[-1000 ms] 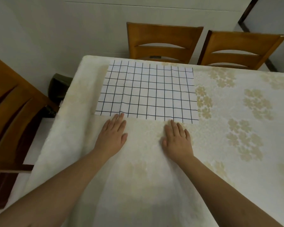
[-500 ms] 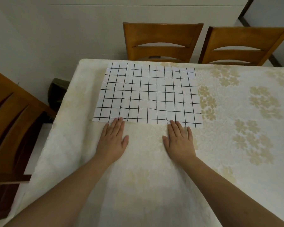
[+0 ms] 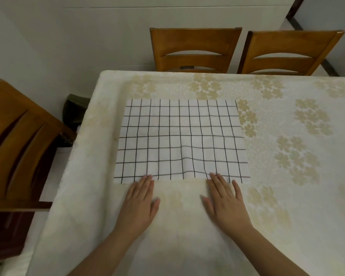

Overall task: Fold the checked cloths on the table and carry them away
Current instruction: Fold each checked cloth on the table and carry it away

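Observation:
A white cloth with a black check grid (image 3: 179, 140) lies spread flat on the table (image 3: 187, 246), which has a cream floral cover. A small ripple runs up from the middle of the cloth's near edge. My left hand (image 3: 140, 202) lies flat on the table, fingers straight, its fingertips touching the cloth's near edge towards the left. To the right, my right hand (image 3: 225, 202) also lies flat with straight fingers, its fingertips on the same near edge. Neither hand grips anything.
Two wooden chairs (image 3: 195, 50) (image 3: 291, 52) stand behind the far edge of the table. A third wooden chair (image 3: 18, 140) stands at the left side, with a dark bin (image 3: 74, 110) on the floor beyond it. A white wall runs behind.
Both hands have slid the cloth towards me, away from the table's far edge. A ripple has formed at the middle of its near edge.

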The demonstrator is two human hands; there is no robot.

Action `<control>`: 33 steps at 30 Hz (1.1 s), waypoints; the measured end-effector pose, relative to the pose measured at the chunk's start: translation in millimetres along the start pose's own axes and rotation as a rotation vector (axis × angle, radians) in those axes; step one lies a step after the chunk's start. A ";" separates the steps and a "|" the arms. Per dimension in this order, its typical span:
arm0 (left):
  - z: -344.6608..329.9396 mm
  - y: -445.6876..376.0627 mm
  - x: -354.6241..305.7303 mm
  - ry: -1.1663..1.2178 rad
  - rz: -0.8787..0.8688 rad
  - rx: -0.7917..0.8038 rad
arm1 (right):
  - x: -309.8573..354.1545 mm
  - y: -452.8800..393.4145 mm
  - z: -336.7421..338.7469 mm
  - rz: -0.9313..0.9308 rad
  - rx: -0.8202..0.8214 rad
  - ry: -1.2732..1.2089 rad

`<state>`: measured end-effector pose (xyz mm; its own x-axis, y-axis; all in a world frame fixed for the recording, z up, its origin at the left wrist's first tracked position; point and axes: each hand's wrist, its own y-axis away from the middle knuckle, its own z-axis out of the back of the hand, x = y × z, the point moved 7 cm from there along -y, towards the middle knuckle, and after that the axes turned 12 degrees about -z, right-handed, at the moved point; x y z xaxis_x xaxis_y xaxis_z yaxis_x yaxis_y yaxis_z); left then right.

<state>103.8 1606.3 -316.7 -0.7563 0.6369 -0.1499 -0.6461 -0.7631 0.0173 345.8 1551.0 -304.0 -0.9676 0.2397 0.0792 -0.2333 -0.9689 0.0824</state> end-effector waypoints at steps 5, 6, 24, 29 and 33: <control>-2.4 53.7 -20.6 -0.008 -0.058 0.067 | -0.5 70.2 0.7 0.037 0.018 -0.010; -2.1 64.6 -25.0 -0.012 -0.071 0.082 | -0.2 83.1 0.5 0.045 0.016 -0.012; 0.2 218.8 -78.7 0.063 -0.124 0.252 | 12.1 251.6 -2.7 0.138 0.097 -0.025; 0.3 226.8 -85.3 0.144 -0.222 0.167 | 15.0 251.9 10.3 0.163 0.046 -0.072; 11.7 207.9 -80.6 0.185 -0.210 0.033 | 6.7 220.4 26.2 0.093 -0.064 -0.158</control>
<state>29.2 1397.6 -289.4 -0.5759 0.7473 -0.3315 -0.7918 -0.6107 -0.0011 290.4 1340.7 -259.3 -0.9592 0.1502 0.2394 -0.1537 -0.9881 0.0040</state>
